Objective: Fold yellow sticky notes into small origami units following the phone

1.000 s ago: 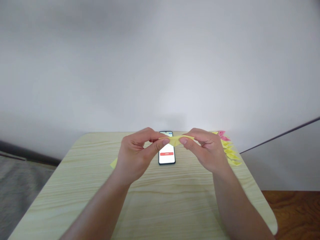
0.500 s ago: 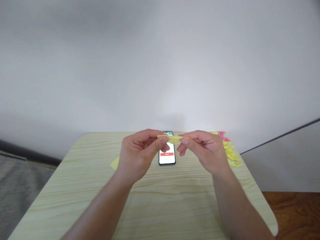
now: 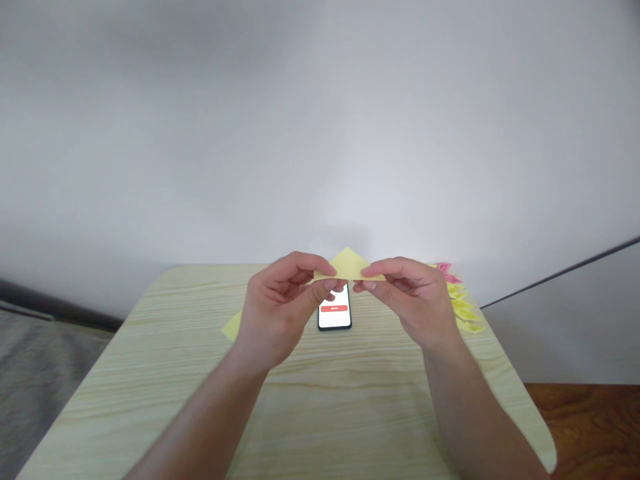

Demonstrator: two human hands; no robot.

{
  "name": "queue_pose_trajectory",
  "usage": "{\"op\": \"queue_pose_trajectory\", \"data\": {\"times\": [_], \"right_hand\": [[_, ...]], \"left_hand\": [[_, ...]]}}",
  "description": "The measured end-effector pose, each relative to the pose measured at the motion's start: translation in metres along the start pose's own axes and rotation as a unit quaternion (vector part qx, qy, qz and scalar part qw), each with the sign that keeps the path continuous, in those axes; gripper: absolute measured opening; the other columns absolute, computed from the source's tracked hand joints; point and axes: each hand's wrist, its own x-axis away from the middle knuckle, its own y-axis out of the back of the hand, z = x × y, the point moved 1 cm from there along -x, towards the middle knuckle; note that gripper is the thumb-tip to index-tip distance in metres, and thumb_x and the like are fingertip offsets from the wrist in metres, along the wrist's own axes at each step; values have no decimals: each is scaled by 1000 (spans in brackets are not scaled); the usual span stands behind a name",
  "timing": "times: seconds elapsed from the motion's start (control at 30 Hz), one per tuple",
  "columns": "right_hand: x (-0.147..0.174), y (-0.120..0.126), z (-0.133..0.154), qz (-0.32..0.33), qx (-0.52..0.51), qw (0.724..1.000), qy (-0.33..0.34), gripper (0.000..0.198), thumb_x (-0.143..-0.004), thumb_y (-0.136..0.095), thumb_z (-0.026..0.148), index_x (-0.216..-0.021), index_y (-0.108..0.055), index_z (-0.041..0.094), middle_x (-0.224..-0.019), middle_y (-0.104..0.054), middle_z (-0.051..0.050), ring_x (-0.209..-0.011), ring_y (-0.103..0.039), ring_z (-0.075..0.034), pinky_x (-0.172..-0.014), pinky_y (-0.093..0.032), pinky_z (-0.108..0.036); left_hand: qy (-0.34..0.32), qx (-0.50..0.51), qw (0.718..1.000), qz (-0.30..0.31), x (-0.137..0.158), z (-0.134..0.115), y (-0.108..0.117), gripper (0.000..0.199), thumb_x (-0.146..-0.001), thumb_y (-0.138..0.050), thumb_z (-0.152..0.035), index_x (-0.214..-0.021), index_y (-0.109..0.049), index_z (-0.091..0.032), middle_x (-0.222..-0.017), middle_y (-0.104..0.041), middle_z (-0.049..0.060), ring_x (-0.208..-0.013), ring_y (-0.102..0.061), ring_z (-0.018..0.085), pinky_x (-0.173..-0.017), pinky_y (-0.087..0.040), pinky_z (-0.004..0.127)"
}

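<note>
A yellow sheet of paper (image 3: pixel 349 263), folded into a triangle with its point upward, is held up between my two hands above the table. My left hand (image 3: pixel 285 300) pinches its left corner between thumb and index finger. At the right corner, my right hand (image 3: pixel 407 293) grips it the same way. The lower edge of the paper runs straight from one hand to the other. Below and behind it lies a phone (image 3: pixel 334 319) with a lit white screen and a red bar, its upper part covered by the paper and fingers.
Several folded yellow paper pieces (image 3: pixel 466 312) and a pink one (image 3: pixel 447 272) lie along the right edge of the wooden table (image 3: pixel 330 407). More yellow paper (image 3: pixel 231 328) shows partly behind my left wrist. A pale wall (image 3: pixel 320 133) stands at the table's far edge.
The yellow paper has tilted from nearly edge-on to showing its triangular face, with the point now up. Both hands keep their pinch and have turned slightly.
</note>
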Motion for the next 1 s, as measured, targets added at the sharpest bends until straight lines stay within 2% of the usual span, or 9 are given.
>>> {"op": "queue_pose_trajectory", "data": {"times": [0.2,0.5,0.77,1.0], "right_hand": [[0,1,4,-3,7,1000,-26,16,-80,-85,24,-95,-80,25,-92,-80,-4,-86,-76,-20,-75,-61,-34],[1,-1,5,-8,20,1000,-4,13,-81,-84,26,-93,-80,25,-92,-80,-5,-85,-77,-21,-80,-61,-37],[3,-5,8,-33,48,998,3,11,-84,-82,28,-91,-75,22,-87,-80,-4,-83,-76,-20,-81,-61,-36],[3,-8,6,-44,15,999,6,14,-85,-81,27,-88,-69,21,-82,-79,-3,-77,-76,-19,-79,-62,-36]], "left_hand": [[1,13,1000,0,0,2,-2,16,-80,-82,-18,-91,-71,-19,-84,-74,4,-75,-70,14,-65,-56,23],[-32,-26,999,-18,0,0,-3,14,-80,-83,-20,-87,-71,-17,-77,-72,3,-67,-64,12,-57,-47,21],[-41,-54,997,-34,2,2,-4,16,-83,-82,-25,-91,-69,-18,-79,-73,4,-74,-70,16,-64,-52,26],[-43,-28,998,-36,4,2,-6,16,-83,-80,-24,-90,-67,-19,-78,-74,4,-75,-73,18,-67,-55,29]]}}
